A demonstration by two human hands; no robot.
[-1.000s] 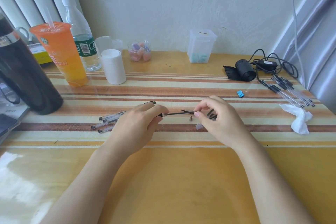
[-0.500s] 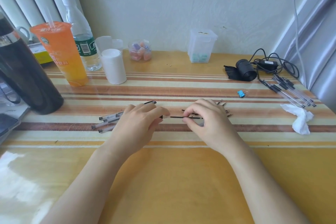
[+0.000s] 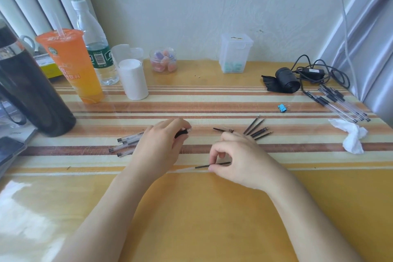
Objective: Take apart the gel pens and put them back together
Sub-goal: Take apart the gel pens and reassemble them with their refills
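Note:
My right hand [image 3: 236, 159] pinches a thin black refill [image 3: 212, 165] between thumb and forefinger, held level just above the table; a faint clear tube seems to continue from its left end. My left hand [image 3: 161, 147] is closed around a small black pen piece [image 3: 181, 133], perhaps a cap. Several clear pen barrels [image 3: 125, 144] lie on the table to the left of that hand. Several loose black refills [image 3: 256, 128] lie beyond my right hand, with a dark tip piece [image 3: 223, 130] beside them. More whole gel pens [image 3: 340, 102] lie at the far right.
At the left stand a black flask [image 3: 32, 91], an orange drink cup [image 3: 72, 66], a water bottle [image 3: 95, 44] and a white roll [image 3: 133, 78]. A candy jar [image 3: 163, 59] and clear box [image 3: 235, 53] line the wall. A black roll with cable [image 3: 287, 80], blue clip [image 3: 282, 108] and crumpled tissue [image 3: 350, 136] lie right.
My right hand has pulled the black refill away from my left hand, down and toward me. My left hand keeps a short black piece. The loose refills beyond my right hand are now uncovered.

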